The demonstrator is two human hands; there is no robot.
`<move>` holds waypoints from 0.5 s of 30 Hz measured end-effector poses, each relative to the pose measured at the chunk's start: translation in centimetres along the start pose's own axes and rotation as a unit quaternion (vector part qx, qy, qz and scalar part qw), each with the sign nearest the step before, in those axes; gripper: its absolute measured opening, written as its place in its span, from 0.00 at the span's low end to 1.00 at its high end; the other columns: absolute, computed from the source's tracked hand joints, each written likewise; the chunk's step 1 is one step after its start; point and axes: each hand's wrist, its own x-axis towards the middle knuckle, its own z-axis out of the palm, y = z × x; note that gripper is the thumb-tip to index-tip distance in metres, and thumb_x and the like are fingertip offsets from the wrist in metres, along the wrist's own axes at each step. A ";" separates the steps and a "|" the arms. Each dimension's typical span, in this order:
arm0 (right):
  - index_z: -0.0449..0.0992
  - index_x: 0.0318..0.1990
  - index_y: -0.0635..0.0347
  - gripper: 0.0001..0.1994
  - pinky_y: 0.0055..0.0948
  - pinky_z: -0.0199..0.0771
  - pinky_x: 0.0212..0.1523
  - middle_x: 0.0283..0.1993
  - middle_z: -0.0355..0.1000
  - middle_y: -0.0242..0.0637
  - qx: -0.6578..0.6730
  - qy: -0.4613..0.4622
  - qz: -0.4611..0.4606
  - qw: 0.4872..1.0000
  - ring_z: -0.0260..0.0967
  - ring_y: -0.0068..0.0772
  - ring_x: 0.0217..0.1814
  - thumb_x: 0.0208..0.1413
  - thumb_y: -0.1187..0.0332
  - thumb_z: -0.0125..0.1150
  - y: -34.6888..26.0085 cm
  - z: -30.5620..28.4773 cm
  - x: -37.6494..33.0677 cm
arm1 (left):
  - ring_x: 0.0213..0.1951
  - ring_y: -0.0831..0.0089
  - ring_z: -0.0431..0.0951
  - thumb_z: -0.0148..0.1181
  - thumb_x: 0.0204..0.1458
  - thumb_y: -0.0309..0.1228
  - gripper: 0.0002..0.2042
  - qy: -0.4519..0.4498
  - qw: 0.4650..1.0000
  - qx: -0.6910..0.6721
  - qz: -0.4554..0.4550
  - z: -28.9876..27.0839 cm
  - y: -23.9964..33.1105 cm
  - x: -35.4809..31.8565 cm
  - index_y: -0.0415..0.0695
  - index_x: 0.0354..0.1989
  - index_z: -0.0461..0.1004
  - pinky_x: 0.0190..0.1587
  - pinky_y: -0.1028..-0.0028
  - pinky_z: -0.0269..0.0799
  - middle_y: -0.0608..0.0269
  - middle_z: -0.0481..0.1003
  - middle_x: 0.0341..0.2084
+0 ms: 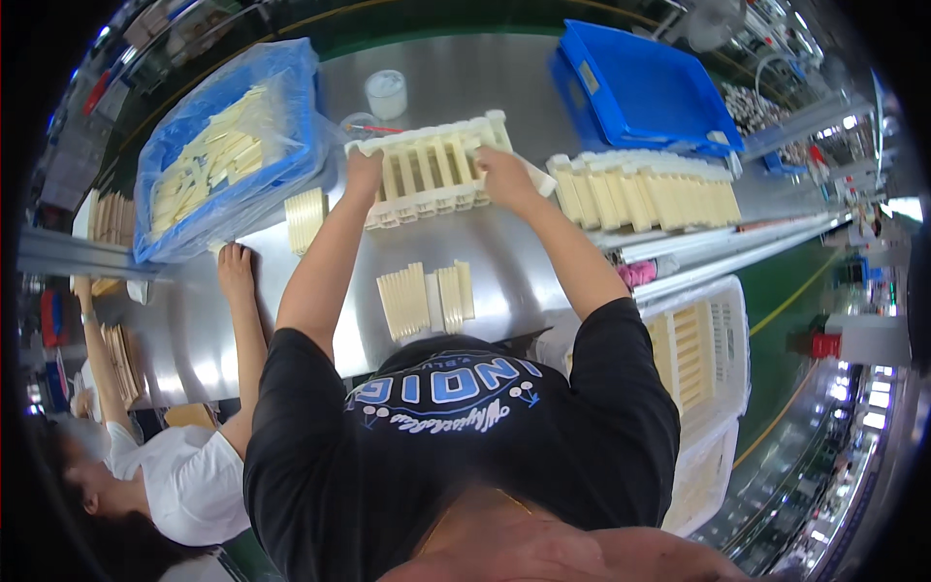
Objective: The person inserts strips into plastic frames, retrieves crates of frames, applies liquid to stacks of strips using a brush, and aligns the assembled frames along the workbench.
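Observation:
My left hand (364, 177) is closed round the left end of a cream slotted rack (430, 207), which lies across the metal table in front of me. My right hand (505, 178) grips the rack's right end. Upright cream slats cross the rack with dark gaps between them. Nearer to my body stand two small stacks of cream strips (403, 302), side by side. Another bundle of strips (304, 220) sits left of my left forearm. To the right of my right hand, a long row of cream pieces (652, 198) leans together in a line.
A plastic-lined blue bin (308, 116) of loose strips stands at the far left. Behind the rack are a clear cup (386, 95) and a thin red tool (376, 129). A blue tray (606, 102) is at the far right; white crates (727, 339) flank my right. A co-worker's hand (236, 269) rests at left.

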 end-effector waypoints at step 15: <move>0.69 0.27 0.62 0.08 0.37 0.66 0.33 0.29 0.68 0.45 -0.076 -0.219 -0.382 0.895 0.66 0.44 0.33 0.33 0.76 0.50 -5.3 2.9 -9.8 | 0.23 0.68 0.66 0.47 0.45 0.39 0.16 -0.458 0.875 0.146 0.065 -0.6 5.0 -13.5 0.35 0.23 0.67 0.28 0.71 0.61 0.53 0.68 0.19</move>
